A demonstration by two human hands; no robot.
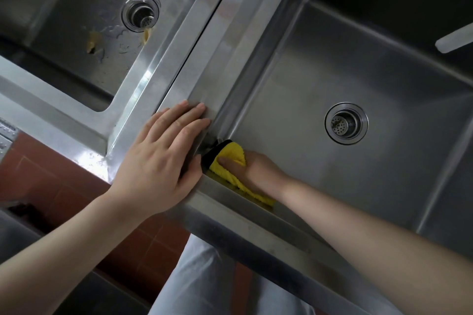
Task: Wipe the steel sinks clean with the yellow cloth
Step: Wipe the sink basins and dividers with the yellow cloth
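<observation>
At lower centre of the frame, the right hand (252, 166) grips the yellow cloth (231, 165) in the near corner of the right steel sink (358, 71); its fingers are mostly hidden behind the cloth and rim. The left hand (161, 158) lies flat, fingers straight, on the divider rim (222, 41). The left steel sink (64, 41), upper left, is cut off, with blurred yellowish scraps (93, 42).

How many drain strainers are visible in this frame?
2. One drain strainer sits in the left sink, among yellowish scraps. The other is in the right sink, where the right hand holds the yellow cloth. Others may lie out of frame.
</observation>
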